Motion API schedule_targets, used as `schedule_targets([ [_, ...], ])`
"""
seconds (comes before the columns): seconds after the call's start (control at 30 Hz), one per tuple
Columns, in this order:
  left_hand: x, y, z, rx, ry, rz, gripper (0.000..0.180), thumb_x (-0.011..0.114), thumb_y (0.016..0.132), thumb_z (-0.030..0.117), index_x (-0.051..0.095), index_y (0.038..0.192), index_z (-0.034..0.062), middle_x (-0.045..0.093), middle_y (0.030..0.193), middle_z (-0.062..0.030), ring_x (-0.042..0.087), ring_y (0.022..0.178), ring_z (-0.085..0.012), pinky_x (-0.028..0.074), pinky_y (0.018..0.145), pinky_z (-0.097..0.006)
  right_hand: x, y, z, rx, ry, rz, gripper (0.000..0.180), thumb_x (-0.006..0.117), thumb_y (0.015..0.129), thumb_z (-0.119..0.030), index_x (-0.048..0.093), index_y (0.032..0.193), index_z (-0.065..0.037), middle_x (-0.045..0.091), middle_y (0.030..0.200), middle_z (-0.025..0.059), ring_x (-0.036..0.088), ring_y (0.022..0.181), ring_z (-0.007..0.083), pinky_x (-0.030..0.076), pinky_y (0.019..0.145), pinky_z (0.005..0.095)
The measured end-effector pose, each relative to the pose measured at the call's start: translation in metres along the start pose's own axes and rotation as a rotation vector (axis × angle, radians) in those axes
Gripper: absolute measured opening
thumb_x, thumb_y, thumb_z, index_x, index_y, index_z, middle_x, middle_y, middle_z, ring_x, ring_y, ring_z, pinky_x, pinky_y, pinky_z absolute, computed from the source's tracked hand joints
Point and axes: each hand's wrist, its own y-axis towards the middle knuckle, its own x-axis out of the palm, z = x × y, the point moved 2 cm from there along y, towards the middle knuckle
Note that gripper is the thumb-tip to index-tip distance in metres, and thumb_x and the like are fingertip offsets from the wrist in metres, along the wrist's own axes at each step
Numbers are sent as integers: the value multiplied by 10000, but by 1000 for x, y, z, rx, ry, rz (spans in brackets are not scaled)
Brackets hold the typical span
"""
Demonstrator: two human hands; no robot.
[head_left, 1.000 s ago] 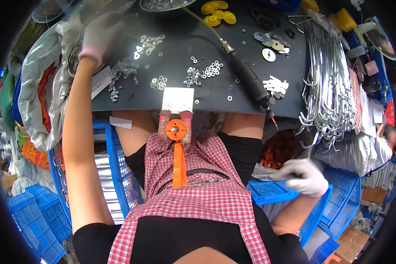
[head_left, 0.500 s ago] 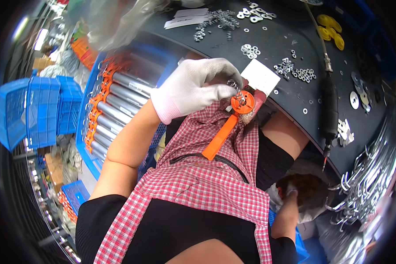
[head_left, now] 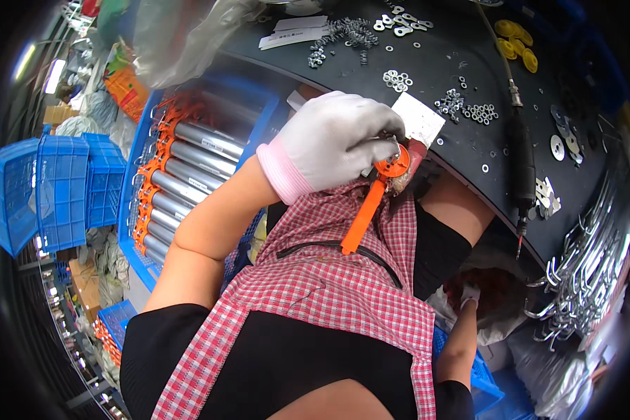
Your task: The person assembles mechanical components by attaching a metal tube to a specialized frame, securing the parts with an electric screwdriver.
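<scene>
My left hand (head_left: 339, 140), in a white glove, is closed with its fingertips pinched over a small metal spring at the head of an orange plastic part. The spring is mostly hidden by the fingers. The orange part (head_left: 364, 215) has a round, holed disc and a long flat handle that slants down over my apron. Its disc rests against a reddish support (head_left: 416, 152) at the bench edge, beside a white block (head_left: 418, 117). Low on the right, my right hand (head_left: 471, 294) reaches into a pale bag (head_left: 500, 329) of reddish-orange pieces; its fingers are hidden there.
Washers (head_left: 397, 80), nuts (head_left: 479, 113) and springs (head_left: 353, 31) lie on the dark bench. A black power driver (head_left: 521, 164) hangs at its right, near a bundle of metal hooks (head_left: 588, 259). At left stands a blue crate (head_left: 129, 231) of grey tubes with orange ends.
My left hand has moved right and closed down over the spring at the orange disc. The orange handle has swung slightly right. My right hand has shifted a little upward within the bag.
</scene>
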Motion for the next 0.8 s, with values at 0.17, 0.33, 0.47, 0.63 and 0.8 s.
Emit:
schedule_targets([
  [0.17,4,6,23,86,183,-87,180,714,708,125,653,866,65,625,763,-72,617,747,-264,485,676,-350,116,-140,-66,-423,-1530,224,401,648,780,-386,689,950,-25,683,901,189,648,839,330,497,738,387],
  [0.33,18,1,-10,63,16,-244,178,695,730,161,659,876,67,634,785,-73,615,755,-266,481,713,-359,163,-294,-105,-195,-1643,147,310,696,739,-222,689,951,5,694,846,165,655,725,232,502,677,342],
  [0.47,31,2,-12,79,-10,-199,154,716,704,178,660,811,83,631,790,-63,599,790,-264,461,737,-370,225,-423,-128,-374,-1091,-60,184,657,770,-80,644,922,22,623,746,25,531,661,81,439,601,263],
  [0.63,50,-14,-22,5,-33,-74,150,740,664,199,662,753,107,631,894,-40,564,912,-272,431,807,-382,275,-492,-149,-1008,-264,-364,281,666,841,-182,572,1046,-15,535,791,-20,448,603,33,373,525,184],
  [0.8,70,-28,-20,-174,-208,218,169,733,640,214,668,762,116,622,999,-70,527,1045,-313,389,930,-427,398,-494,-168,-1101,506,-1049,273,585,923,-223,543,1136,-58,385,670,-33,314,537,74,278,474,221],
])
